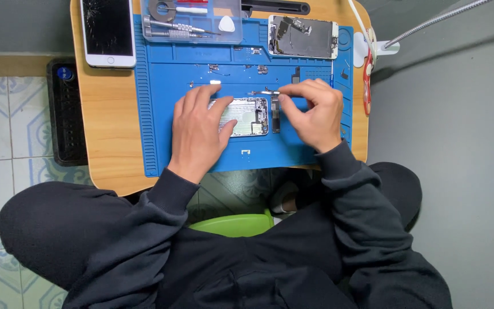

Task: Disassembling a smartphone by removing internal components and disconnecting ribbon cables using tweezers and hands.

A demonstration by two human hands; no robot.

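An opened phone body (248,116) with bare metal insides lies on a blue repair mat (167,131). My left hand (196,133) lies flat over its left part, fingers spread, pressing it down. My right hand (313,113) is at the phone's right end, fingers pinched on thin metal tweezers (264,92) that point left over the phone's top edge. A small dark part (275,119) lies just right of the phone body, under my right fingers.
A phone with a cracked screen (107,31) lies at the table's back left. A clear tray (192,20) holds screwdrivers and a white pick. A detached screen panel (303,37) lies at the back right. Small screws (238,68) dot the mat. Red-handled scissors (367,74) rest at the right edge.
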